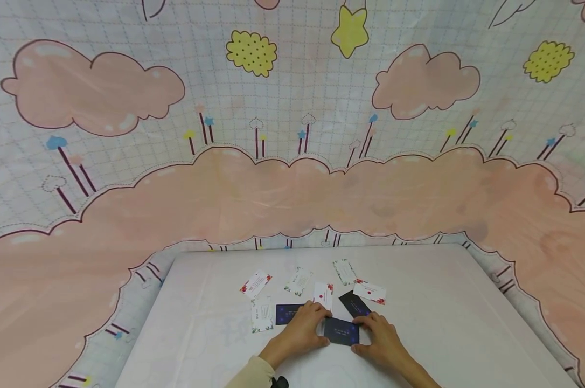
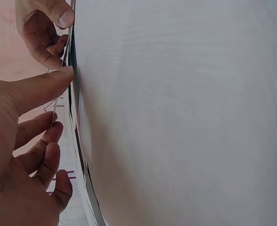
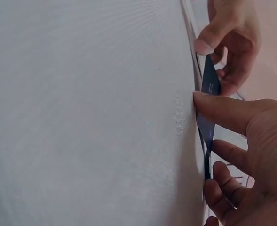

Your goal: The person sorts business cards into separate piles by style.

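Observation:
A dark navy business card lies between the two hands at the front middle of the table, printed side up. My left hand pinches its left end with thumb and fingers. At its right end my right hand pinches the corners the same way. The right wrist view shows the card slightly tilted, with the right thumb on its near edge. In the left wrist view the card is seen almost edge-on beside the left hand. The left hand partly covers a second navy card.
A third navy card lies behind the right hand, near a red-flowered white card and another. Farther left are a third red-flowered card and a leafy white card. More leafy cards lie toward the back of the white table.

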`<action>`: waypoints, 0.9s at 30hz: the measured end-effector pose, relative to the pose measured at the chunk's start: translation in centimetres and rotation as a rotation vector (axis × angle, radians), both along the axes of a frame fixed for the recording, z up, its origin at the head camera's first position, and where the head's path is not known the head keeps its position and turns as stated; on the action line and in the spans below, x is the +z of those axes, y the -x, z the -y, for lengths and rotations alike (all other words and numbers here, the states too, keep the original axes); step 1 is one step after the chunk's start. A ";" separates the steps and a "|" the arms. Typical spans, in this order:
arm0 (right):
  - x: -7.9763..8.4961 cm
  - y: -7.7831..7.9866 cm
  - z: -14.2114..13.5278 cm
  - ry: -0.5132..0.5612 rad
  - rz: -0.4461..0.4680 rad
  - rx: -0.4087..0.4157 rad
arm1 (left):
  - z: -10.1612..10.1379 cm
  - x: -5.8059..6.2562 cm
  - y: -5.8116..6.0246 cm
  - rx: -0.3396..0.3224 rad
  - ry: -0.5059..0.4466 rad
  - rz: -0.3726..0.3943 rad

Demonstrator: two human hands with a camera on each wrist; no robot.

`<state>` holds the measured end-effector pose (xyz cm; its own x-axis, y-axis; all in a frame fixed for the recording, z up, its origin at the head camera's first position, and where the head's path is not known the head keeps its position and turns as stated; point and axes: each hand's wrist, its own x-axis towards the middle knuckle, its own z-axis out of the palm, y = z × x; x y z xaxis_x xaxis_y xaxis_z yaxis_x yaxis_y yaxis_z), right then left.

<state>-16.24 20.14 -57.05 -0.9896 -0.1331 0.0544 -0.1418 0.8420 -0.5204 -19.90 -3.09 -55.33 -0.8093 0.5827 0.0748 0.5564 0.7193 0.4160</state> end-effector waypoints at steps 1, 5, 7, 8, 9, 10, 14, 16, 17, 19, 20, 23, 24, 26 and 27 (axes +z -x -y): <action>0.0 0.0 0.0 0.006 0.004 0.002 | 0.1 0.0 -0.1 0.002 -0.001 0.003; 0.1 0.0 0.0 0.035 0.017 0.016 | 0.3 0.2 -0.4 0.000 -0.012 -0.003; 0.2 -0.2 0.0 0.049 0.027 0.034 | 0.4 0.2 -0.5 -0.006 -0.022 0.001; 0.3 -0.2 0.0 0.057 0.031 0.039 | 0.4 0.2 -0.6 -0.008 -0.029 0.004; 0.4 -0.3 0.0 0.064 0.033 0.045 | 0.5 0.2 -0.7 -0.011 -0.035 0.007; 0.5 -0.4 0.0 0.070 0.032 0.050 | 0.6 0.2 -0.8 -0.015 -0.042 0.005; 0.7 -0.5 0.0 0.094 0.002 0.068 | 0.9 0.4 -1.1 -0.014 -0.063 -0.004; 0.8 -0.5 0.0 0.096 -0.029 0.089 | 1.0 0.5 -1.2 -0.010 -0.068 -0.011; 0.9 -0.5 0.0 0.090 -0.045 0.102 | 1.1 0.6 -1.2 -0.006 -0.068 -0.011; 1.0 -0.5 0.0 0.085 -0.071 0.130 | 1.2 0.8 -1.4 -0.001 -0.074 -0.009; 1.1 -0.5 0.1 0.079 -0.080 0.142 | 1.3 0.9 -1.4 0.001 -0.076 -0.010; 1.3 -0.5 0.1 0.048 -0.105 0.166 | 1.4 1.0 -1.5 0.004 -0.082 -0.019; 1.4 -0.5 0.2 0.044 -0.113 0.170 | 1.5 1.1 -1.6 0.005 -0.088 -0.023; 1.7 -0.5 0.2 0.038 -0.137 0.179 | 1.6 1.3 -1.6 0.008 -0.096 -0.034; 1.9 -0.5 0.2 0.040 -0.153 0.185 | 1.7 1.4 -1.5 0.010 -0.104 -0.038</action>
<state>-15.72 19.99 -55.12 -0.9282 -0.3065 0.2107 -0.3719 0.7736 -0.5130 -18.35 -4.79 -53.89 -0.8103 0.5623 0.1651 0.5663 0.6788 0.4675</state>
